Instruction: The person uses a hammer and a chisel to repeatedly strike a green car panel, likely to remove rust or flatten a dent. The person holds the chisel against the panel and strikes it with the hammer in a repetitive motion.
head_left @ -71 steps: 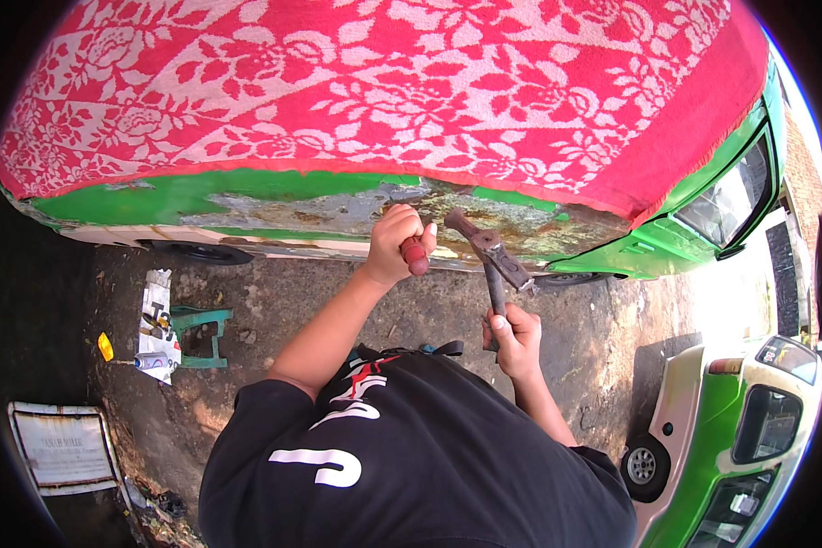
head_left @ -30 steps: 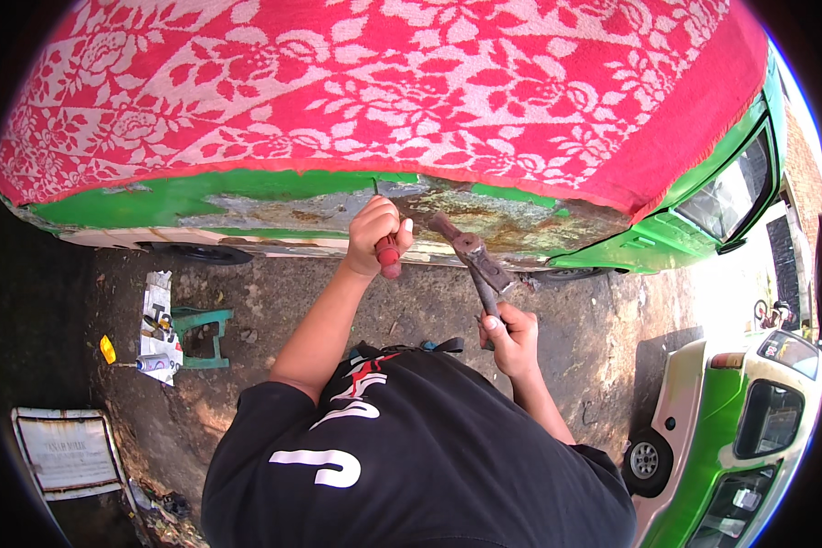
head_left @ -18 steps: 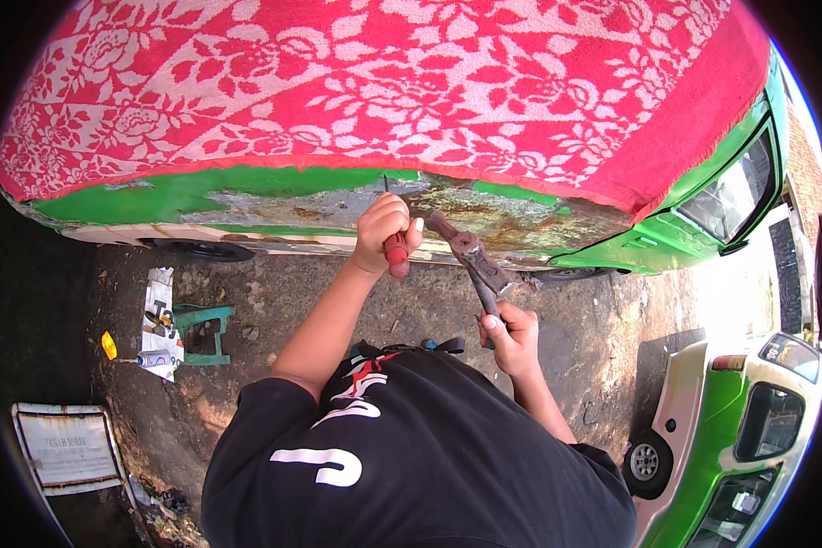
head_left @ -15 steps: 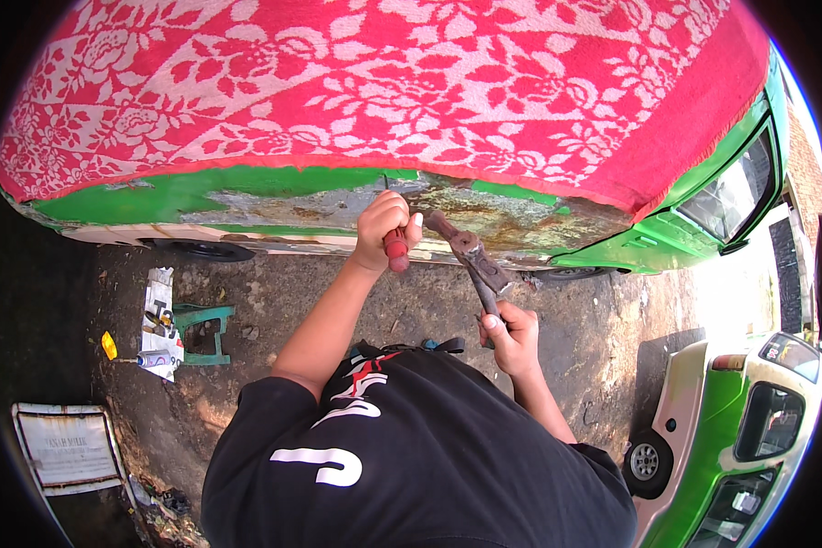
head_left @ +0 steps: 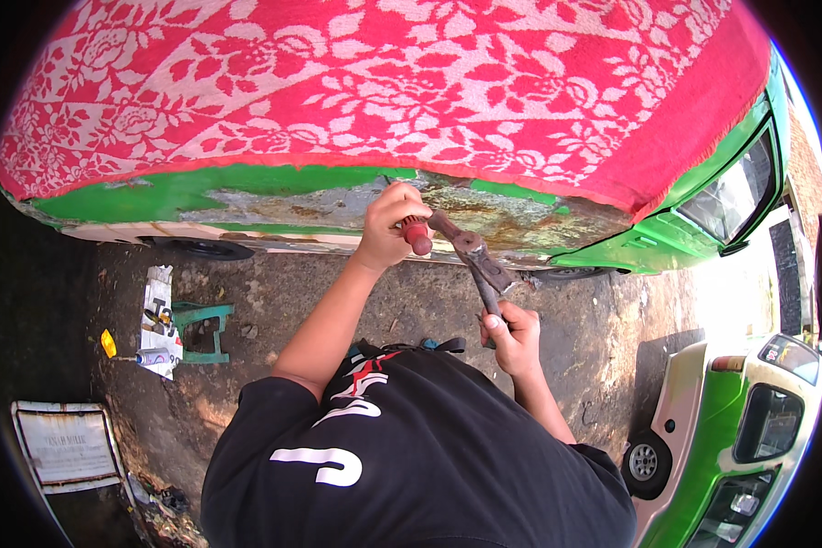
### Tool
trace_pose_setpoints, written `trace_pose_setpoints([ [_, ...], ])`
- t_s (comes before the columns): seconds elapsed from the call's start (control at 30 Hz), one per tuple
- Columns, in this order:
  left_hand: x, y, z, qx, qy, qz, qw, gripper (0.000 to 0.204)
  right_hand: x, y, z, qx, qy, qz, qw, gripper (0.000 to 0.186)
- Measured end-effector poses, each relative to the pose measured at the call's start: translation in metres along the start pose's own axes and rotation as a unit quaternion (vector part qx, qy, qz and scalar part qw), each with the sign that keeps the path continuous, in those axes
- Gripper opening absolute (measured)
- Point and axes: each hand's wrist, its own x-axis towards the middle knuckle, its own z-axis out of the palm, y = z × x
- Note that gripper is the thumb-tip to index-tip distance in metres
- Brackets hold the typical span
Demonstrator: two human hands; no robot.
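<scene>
**Hammer and red-handled tool up against a rusty van side**

So the left hand [head_left: 391,226] is closing its fist around a red-handled tool [head_left: 417,239], just off centre toward twelve o'clock, butt end pointing back at the wearer. Its far end is hiding behind the fist, so I can't tell if it's touching metal. The right hand [head_left: 513,338], at four o'clock, is wrapping a hammer [head_left: 480,263] by its dark handle, thumb lying along it. The head is slanting from ten to four, one end sitting right by the red butt; can't tell if they're touching.

My read: they're lining up tool and hammer on the bodywork, and the next move is calling for a steady left fist and a square hit.

Materials: the hammer head is looking blocky, brown and scabby; the red butt is rounded. Past them, from twelve to one, the van's side panel [head_left: 498,215] is showing bare grey metal, rust and ragged green paint. A floral red-and-white cloth [head_left: 384,82], towel-like, is draping over everything at twelve. Around half past eight, a green plastic stool [head_left: 221,331] is standing on rough, stained ground [head_left: 274,283].
</scene>
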Motion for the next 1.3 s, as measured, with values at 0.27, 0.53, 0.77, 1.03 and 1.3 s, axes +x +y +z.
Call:
trace_pose_setpoints([
  [0.27, -0.003, -0.001, 0.000, 0.060, -0.013, 0.024, 0.998, 0.031, -0.002, 0.001, -0.002, 0.001, 0.004, 0.002, 1.000, 0.036],
  [0.53, -0.006, -0.003, -0.004, 0.074, -0.034, 0.064, 0.995, 0.030, -0.004, 0.002, -0.004, -0.004, 0.002, 0.007, 1.000, 0.035],
  [0.77, 0.001, -0.004, -0.010, 0.059, -0.048, 0.073, 0.994, 0.030, -0.003, 0.002, -0.006, 0.003, -0.002, 0.009, 1.000, 0.033],
  [1.03, -0.002, -0.005, -0.016, 0.061, -0.069, 0.071, 0.993, 0.031, -0.003, 0.001, -0.006, -0.005, -0.007, 0.011, 1.000, 0.033],
  [1.3, -0.001, -0.004, -0.019, 0.060, -0.074, 0.073, 0.993, 0.029, -0.002, 0.001, -0.004, -0.006, -0.012, 0.012, 1.000, 0.033],
])
